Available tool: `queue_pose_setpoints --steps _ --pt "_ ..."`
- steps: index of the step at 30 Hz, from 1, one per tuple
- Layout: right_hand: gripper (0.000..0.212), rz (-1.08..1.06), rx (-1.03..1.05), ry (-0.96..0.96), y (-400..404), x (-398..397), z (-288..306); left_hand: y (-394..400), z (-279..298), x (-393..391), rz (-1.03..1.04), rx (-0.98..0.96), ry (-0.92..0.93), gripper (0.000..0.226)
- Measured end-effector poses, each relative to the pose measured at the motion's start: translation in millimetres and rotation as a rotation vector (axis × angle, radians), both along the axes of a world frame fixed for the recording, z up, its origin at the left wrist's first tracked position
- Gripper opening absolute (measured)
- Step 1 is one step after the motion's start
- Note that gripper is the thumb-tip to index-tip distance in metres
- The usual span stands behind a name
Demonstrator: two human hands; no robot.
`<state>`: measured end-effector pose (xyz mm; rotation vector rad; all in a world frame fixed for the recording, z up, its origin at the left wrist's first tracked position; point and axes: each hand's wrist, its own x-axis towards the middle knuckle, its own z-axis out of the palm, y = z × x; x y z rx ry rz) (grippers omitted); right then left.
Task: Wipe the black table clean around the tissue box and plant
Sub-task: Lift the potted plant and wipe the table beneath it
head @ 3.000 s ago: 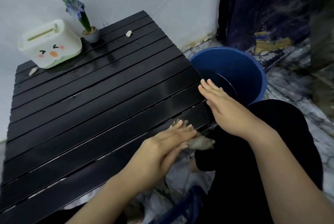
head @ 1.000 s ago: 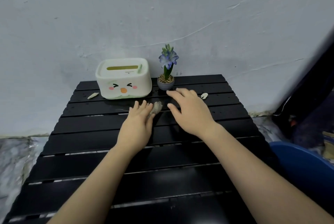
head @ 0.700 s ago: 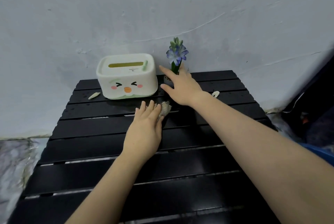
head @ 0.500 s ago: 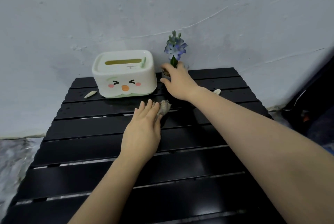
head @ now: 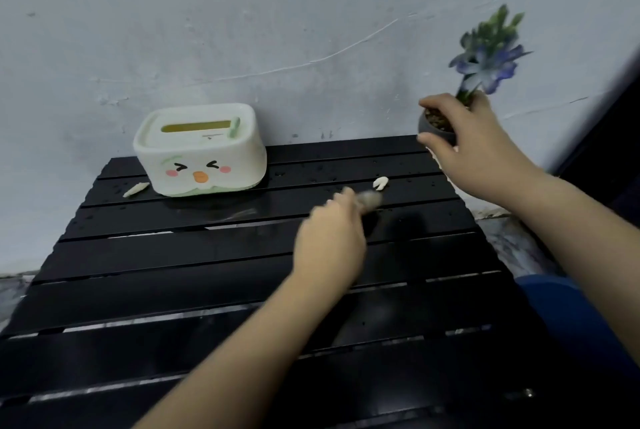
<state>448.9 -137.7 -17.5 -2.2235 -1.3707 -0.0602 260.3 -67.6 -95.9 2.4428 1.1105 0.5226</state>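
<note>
— Where's the plant (head: 485,57)?
— Right hand (head: 474,148) grips its pebble-filled pot (head: 434,127), lifted off the table (head: 173,255).
— Left hand (head: 330,241)?
— Closed around a rag (head: 370,200), near a white scrap (head: 380,182); tissue box (head: 199,149) at the back.

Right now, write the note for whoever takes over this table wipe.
Left hand: pressing a grey rag on the black table, mid-wipe near the middle.
Right hand: holding the potted plant lifted off the table at the back right corner.
Tissue box: standing at the back left.
Done: nothing is clearly finished; the slats look wet, with droplets.
Left: a pale scrap just past the rag, another scrap left of the tissue box, the plant's spot, around the box. Then set the plant down.
</note>
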Motion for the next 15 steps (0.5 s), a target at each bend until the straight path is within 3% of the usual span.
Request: queue_pose_setpoints --steps 3,7,11,15 --pt "0.041 -0.052 -0.012 0.000 -41.4 6.9 -0.6 50.1 8.1 5.4 0.214 0.044 -0.089 0.028" --pt "0.042 -0.091 -0.057 0.057 -71.1 10.6 -14.3 85.1 -11.4 24.0 0.269 0.085 0.141 0.044" --pt "0.041 -0.082 -0.082 0.105 -70.5 17.0 -27.5 93.7 -18.9 59.4 0.119 0.088 0.149 0.045" --pt "0.039 -0.040 -0.076 0.121 -56.6 22.3 -28.3 72.3 -15.4 88.1 -0.192 0.040 0.075 0.053"
